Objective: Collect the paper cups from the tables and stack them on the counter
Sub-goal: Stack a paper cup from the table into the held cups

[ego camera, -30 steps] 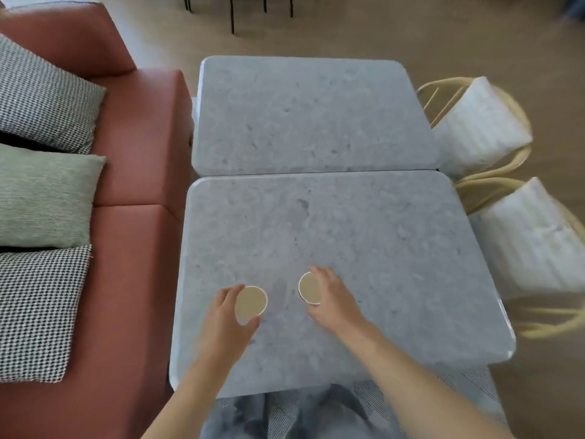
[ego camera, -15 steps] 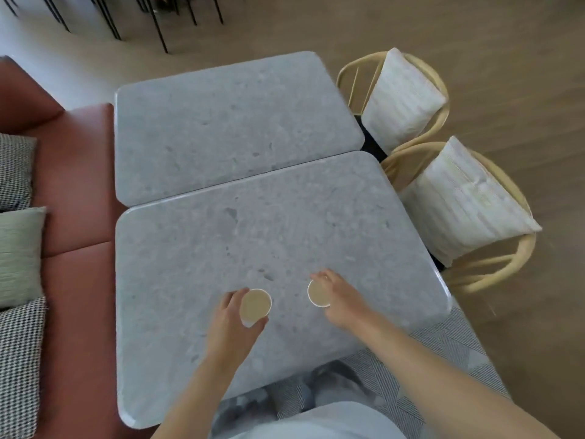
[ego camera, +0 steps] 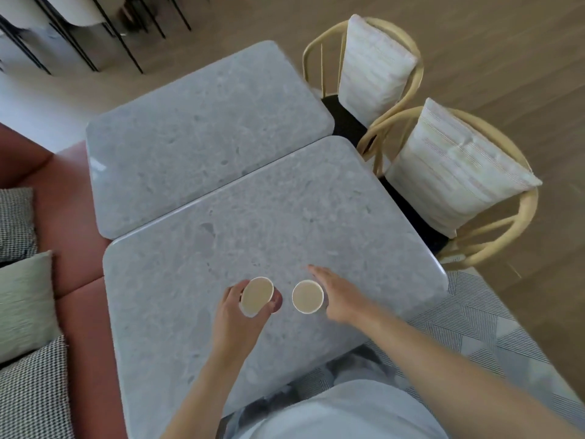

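While both cups sit on near grey stone table (ego camera: 364,217):
Left hand (ego camera: 235,315): fingers curled round tan paper cup with white rim (ego camera: 257,296), tilted, apparently lifted.
Right hand (ego camera: 340,296): spread, fingers straight, holding nothing.
Second tan paper cup (ego camera: 307,296): upright, just left of right hand, between hands.
Next: likely right-hand grasp, short leftward reach.

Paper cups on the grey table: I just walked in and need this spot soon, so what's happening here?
A person is clearing cups. Their left hand grips one paper cup, tilted, over the near table. The right hand, fingers straight, is beside the second cup, which stands upright and isn't gripped.
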